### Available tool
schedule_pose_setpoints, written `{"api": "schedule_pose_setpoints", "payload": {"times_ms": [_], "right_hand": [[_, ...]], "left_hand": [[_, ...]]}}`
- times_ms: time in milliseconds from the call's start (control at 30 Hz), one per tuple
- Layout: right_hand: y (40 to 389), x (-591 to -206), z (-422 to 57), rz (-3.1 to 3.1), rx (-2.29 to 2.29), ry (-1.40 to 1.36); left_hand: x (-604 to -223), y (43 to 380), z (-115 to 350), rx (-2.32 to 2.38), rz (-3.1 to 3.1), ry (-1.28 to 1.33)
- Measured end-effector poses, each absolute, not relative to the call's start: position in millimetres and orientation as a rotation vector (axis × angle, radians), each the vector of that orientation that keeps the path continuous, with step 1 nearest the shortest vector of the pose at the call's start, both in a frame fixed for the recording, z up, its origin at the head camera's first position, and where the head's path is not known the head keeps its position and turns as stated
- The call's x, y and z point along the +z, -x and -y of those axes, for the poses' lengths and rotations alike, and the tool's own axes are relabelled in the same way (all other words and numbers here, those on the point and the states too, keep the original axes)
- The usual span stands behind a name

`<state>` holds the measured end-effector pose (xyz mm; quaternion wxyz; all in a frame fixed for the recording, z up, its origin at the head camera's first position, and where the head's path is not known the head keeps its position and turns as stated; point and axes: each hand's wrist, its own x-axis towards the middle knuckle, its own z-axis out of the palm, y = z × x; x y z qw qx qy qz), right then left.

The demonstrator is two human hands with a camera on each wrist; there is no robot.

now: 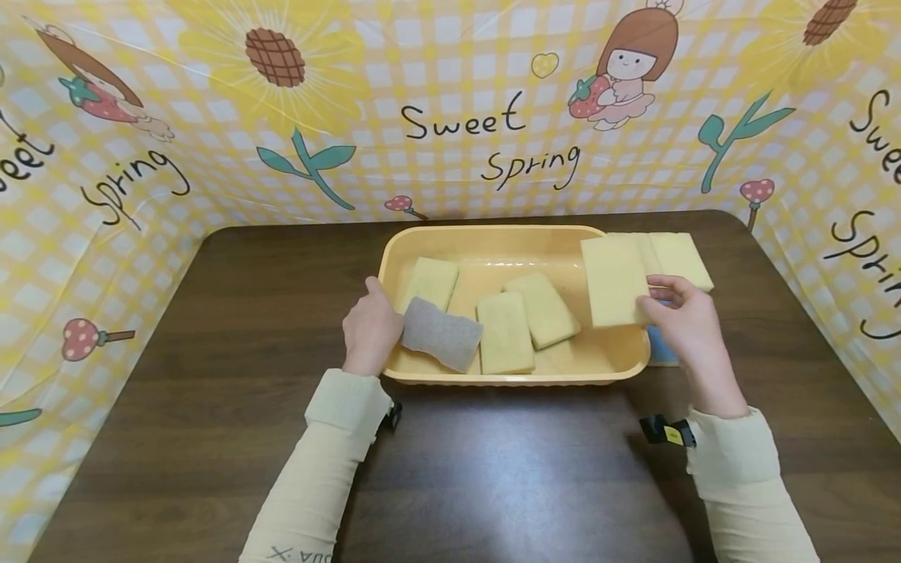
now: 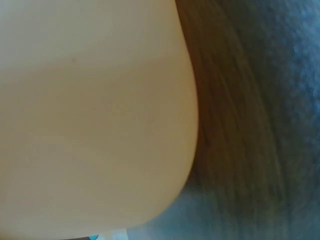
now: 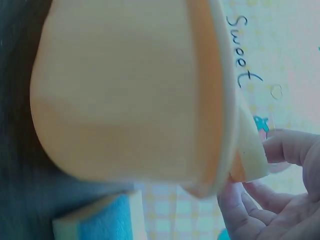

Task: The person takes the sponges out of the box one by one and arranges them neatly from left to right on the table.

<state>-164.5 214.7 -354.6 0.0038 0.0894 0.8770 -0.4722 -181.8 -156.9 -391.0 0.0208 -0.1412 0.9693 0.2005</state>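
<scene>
A yellow plastic basin stands on the table with several yellow sponges and a grey sponge inside. My left hand grips its left rim; in the left wrist view the basin's wall covers most of the frame and hides that hand. Over the basin's right end, my right hand pinches a flat yellow sponge by its right edge. The right wrist view shows this sponge between thumb and fingers, beside the basin's rim.
Right of the basin lie more yellow sponges, partly hidden by the right hand and the held sponge. A blue sponge face shows beneath that hand. The dark wooden table backs onto a yellow checked cloth.
</scene>
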Motion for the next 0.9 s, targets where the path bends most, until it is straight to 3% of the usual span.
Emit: {"api": "schedule_pose_setpoints", "payload": {"times_ms": [900], "right_hand": [[157.7, -359.3, -290.9, -2.533, -1.795, -0.645]], "left_hand": [[-389.9, 181.3, 155.6, 0.620, -3.020, 0.442]]}}
